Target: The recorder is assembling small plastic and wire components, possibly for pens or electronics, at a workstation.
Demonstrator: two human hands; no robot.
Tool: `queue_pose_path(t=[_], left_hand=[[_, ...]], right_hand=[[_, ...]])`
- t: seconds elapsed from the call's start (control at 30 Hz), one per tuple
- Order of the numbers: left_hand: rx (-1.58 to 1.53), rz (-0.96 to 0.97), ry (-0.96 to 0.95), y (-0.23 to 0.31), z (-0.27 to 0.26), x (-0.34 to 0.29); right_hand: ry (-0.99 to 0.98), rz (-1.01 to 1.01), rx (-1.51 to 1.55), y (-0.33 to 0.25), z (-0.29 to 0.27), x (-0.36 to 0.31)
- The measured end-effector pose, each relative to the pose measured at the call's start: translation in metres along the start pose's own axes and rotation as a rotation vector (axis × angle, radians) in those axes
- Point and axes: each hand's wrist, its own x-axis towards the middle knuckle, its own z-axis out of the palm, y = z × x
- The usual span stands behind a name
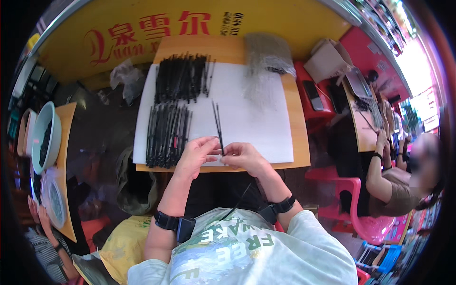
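Where the hands are meeting: left hand [199, 154] and right hand [244, 157] are sitting close together at the near edge of the table [297, 123], just right of the near pile [167, 135].
Held sticks: what's looking like two thin black sticks [220, 131] is pointing away over the sheet [256, 130], far ends spreading a bit. Right thumb and finger are pinching the near end, probably so the long part is staying free.
Left fingers: they're curling right by the sticks, but I can't tell if they're actually gripping.
Piles: that near pile and a far pile [183, 78] are lying on the left half of the sheet, everything running roughly near to far, likely for neatness and easy reach.
White backing: the sheet is covering most of the table, and I'm guessing it's helping the black stuff stand out.
Bag: a clear bag [270, 52] is lying far right, overlapping the sheet, probably parked out of the way.
Lettering: the yellow banner [280, 19] is carrying big red script plus smaller dark print; the shirt [285, 251] is showing green and white capitals. No label I can make out is showing on the sticks.
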Motion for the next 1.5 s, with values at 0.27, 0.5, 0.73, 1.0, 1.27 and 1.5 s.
queue_pose_path(t=[0.27,0.5,0.73,1.0,1.27,1.5], left_hand=[[0.122,-0.012,-0.016,-0.01,0.015,0.004],[-0.133,0.005,-0.031,-0.008,0.016,-0.003],[-0.238,-0.109,-0.142,0.005,0.023,-0.017],[-0.235,-0.123,-0.182,0.01,0.022,-0.025],[-0.23,-0.129,-0.144,0.007,0.017,-0.023],[-0.244,-0.159,-0.188,0.0,0.01,-0.014]], right_hand=[[0.142,-0.184,-0.412,-0.014,-0.003,-0.031],[0.114,-0.21,-0.34,-0.025,-0.019,-0.029],[0.804,-0.544,-0.721,-0.035,-0.158,0.034],[0.71,-0.705,-1.214,-0.053,-0.22,0.091],[0.503,-0.9,-1.648,-0.055,-0.245,0.114],[0.375,-1.101,-1.582,-0.053,-0.244,0.101]])
